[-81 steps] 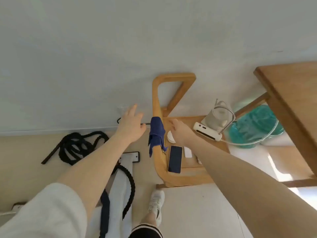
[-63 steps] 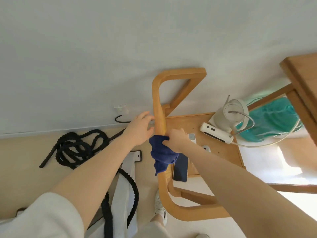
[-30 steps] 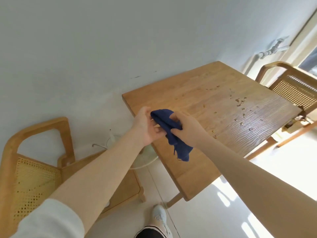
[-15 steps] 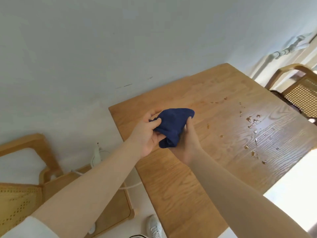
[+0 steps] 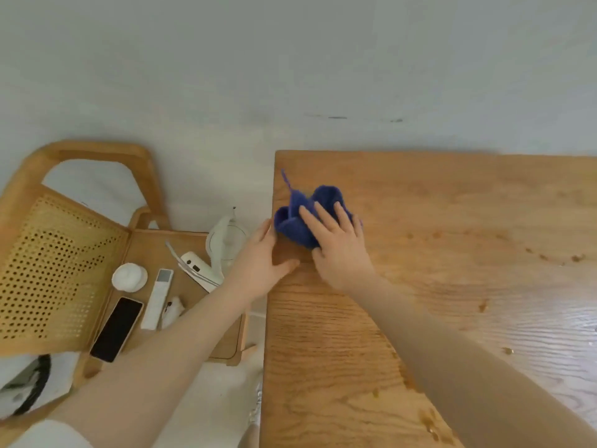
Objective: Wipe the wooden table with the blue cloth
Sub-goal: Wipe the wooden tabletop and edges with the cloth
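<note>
Centre frame: our right hand (image 5: 339, 245), spread-fingered, presses the bunched blue cloth (image 5: 298, 218) at the left edge of the wooden table (image 5: 452, 205). Our left hand (image 5: 261, 263) rests straight-fingered beside it. We'd flatten it, then sweep right toward the crumbs (image 5: 575, 258).

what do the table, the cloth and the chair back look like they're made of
The table: wood, with clear wavy grain and a low sheen. The cloth: soft dark blue fabric, perhaps microfibre or terry; it bunches in thick folds. The chair back: woven cane or rattan, judging by the regular holes, in a smooth wood frame.
</note>
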`<act>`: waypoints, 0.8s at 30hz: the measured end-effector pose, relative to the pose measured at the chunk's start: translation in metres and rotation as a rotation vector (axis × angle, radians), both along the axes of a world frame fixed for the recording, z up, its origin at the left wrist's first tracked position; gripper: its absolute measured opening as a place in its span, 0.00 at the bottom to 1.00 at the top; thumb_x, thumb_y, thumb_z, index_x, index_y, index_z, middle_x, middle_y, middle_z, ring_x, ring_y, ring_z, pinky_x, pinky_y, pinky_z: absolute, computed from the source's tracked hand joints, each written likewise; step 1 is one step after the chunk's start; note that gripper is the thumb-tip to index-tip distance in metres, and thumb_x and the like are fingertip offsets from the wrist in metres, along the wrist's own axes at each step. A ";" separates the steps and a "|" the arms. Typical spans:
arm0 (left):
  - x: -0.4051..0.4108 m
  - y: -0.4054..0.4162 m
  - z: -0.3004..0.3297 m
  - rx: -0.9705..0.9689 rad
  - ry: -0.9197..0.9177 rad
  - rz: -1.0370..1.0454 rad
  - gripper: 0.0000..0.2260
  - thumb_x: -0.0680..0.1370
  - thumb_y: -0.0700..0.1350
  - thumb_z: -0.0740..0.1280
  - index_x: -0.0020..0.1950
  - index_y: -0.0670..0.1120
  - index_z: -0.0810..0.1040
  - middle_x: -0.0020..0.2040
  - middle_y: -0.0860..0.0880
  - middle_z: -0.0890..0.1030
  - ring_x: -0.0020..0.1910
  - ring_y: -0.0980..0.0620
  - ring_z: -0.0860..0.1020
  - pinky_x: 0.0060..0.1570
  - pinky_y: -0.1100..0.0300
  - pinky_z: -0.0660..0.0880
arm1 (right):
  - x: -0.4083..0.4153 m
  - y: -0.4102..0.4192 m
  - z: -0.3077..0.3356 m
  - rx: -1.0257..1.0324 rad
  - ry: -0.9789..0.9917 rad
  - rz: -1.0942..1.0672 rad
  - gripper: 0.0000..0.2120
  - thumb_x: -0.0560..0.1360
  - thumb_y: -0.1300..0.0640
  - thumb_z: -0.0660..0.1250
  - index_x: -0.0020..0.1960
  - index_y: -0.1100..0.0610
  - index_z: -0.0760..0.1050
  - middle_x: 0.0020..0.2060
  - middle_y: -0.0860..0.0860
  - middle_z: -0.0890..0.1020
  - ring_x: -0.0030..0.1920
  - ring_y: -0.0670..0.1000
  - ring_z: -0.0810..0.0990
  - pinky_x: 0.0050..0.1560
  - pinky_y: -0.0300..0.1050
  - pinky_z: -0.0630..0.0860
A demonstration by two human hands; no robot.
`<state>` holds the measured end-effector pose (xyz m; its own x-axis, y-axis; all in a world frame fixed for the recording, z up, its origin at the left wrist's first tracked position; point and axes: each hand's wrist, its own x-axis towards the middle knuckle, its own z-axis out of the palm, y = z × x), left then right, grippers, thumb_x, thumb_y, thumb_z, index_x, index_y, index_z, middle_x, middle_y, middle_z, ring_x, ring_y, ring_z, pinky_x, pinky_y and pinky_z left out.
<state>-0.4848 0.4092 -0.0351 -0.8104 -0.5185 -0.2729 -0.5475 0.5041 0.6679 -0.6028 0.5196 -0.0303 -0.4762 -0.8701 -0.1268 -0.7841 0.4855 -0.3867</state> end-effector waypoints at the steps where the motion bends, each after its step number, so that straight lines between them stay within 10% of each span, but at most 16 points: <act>1: 0.004 0.003 -0.007 0.010 -0.009 0.000 0.41 0.71 0.53 0.72 0.77 0.48 0.54 0.76 0.51 0.56 0.73 0.52 0.59 0.68 0.63 0.58 | 0.005 -0.001 -0.009 0.112 0.014 0.129 0.27 0.79 0.52 0.55 0.75 0.44 0.50 0.76 0.48 0.50 0.76 0.55 0.43 0.72 0.59 0.41; 11: -0.002 -0.008 -0.016 -0.285 -0.310 -0.009 0.67 0.56 0.69 0.73 0.74 0.43 0.30 0.75 0.46 0.31 0.76 0.48 0.40 0.75 0.52 0.51 | -0.050 -0.097 -0.041 0.087 0.240 0.234 0.21 0.80 0.42 0.47 0.72 0.39 0.55 0.76 0.47 0.55 0.75 0.54 0.50 0.68 0.67 0.42; 24: -0.013 -0.022 -0.013 -0.263 -0.368 -0.209 0.65 0.56 0.71 0.71 0.76 0.41 0.38 0.77 0.44 0.40 0.76 0.48 0.43 0.74 0.55 0.45 | -0.041 -0.078 -0.040 0.028 0.214 0.265 0.20 0.79 0.42 0.53 0.70 0.40 0.62 0.74 0.47 0.61 0.74 0.55 0.56 0.70 0.61 0.48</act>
<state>-0.4974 0.3870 -0.0476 -0.7789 -0.4452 -0.4416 -0.5923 0.7536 0.2850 -0.6434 0.4420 -0.0699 -0.2524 -0.9648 -0.0737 -0.9463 0.2620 -0.1892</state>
